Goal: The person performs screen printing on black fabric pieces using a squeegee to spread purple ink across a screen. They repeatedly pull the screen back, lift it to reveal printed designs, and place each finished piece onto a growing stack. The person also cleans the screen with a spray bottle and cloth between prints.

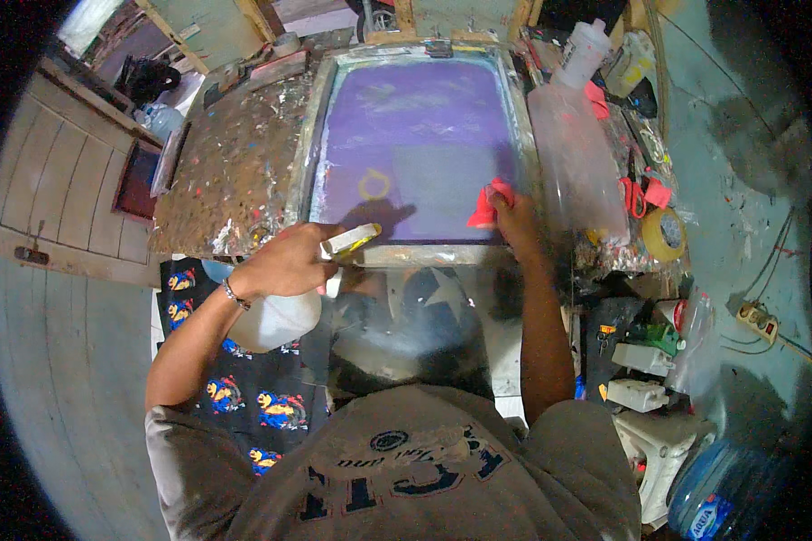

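A silk-screen frame (305, 135) with purple mesh (406, 108) lies flat in front of me. My right hand (521, 221) is closed around a bright pink cloth (489, 206) at the mesh's right near part. At the frame's near left corner, my left hand (289, 257) grips a short white bar with a yellow-smeared edge (352, 241); its exact kind is unclear. Beneath that hand is a rounded white object (278, 323), partly hidden by the wrist. A yellow ring-shaped mark (373, 186) shows on the mesh, beside the left hand's shadow.
Left of the frame spreads a paint-spattered board (235, 153). On the right are a clear plastic sheet (576, 158), a plastic bottle (583, 52), red-handled scissors (634, 191) and a tape roll (664, 234). Printed black fabric (275, 410) hangs near my left side.
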Tool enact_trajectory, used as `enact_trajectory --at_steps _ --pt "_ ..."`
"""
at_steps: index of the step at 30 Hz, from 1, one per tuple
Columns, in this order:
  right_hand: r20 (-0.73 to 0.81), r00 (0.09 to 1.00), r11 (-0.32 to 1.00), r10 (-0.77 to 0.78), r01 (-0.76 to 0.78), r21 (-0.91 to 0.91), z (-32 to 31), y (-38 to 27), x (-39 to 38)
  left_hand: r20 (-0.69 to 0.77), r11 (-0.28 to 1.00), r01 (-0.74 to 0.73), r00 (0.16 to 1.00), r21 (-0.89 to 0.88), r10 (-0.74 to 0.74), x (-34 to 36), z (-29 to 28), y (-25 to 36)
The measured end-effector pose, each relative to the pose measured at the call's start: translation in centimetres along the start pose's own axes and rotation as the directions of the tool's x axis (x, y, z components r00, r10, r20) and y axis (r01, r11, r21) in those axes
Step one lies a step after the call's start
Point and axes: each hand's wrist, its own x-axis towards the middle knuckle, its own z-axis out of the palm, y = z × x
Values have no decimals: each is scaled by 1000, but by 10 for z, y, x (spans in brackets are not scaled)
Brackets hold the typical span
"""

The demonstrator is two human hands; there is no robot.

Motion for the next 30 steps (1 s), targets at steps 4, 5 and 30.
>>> enact_trajectory --at_steps 4,5,30 --pt "-136 977 979 -166 147 -144 -22 17 4 60 998 -37 998 48 34 14 4 16" --pt "-139 975 977 -172 151 -148 -20 8 -1 49 998 -42 998 41 40 14 9 14" --pt "-289 945 987 -154 134 -88 -67 -33 -38 -51 986 3 999 -168 -12 118 -25 26"
